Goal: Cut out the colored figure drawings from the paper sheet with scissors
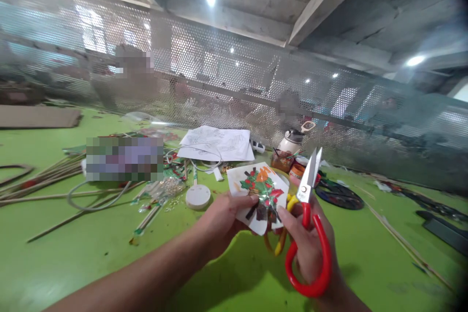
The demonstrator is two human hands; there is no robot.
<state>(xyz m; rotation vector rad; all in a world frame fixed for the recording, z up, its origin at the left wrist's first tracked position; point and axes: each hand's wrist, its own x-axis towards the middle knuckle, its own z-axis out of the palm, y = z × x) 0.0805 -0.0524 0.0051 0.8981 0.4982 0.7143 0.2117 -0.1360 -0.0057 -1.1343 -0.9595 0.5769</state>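
Note:
A white piece of paper [263, 186] with painted green leaves, red berries and orange and dark patches is pinched in my left hand [222, 216], the thumb lying across its front. My right hand [319, 243] holds red-handled scissors [309, 180], blades pointing up and slightly parted. Its thumb also touches the paper's lower right edge. Behind the paper, between my hands, a yellow-handled tool [280, 244] partly shows; I cannot tell which hand bears it. Just left of the paper a round white disc [198, 197] lies on the green table [219, 282].
Sketched sheets [216, 142] lie behind the paper. Jars [282, 160] and a kettle-like pot [291, 139] stand at the back, near a black palette-like plate [339, 194]. Thin sticks [47, 175], wire loops and small packets cover the left. A perforated metal screen [219, 73] borders the table.

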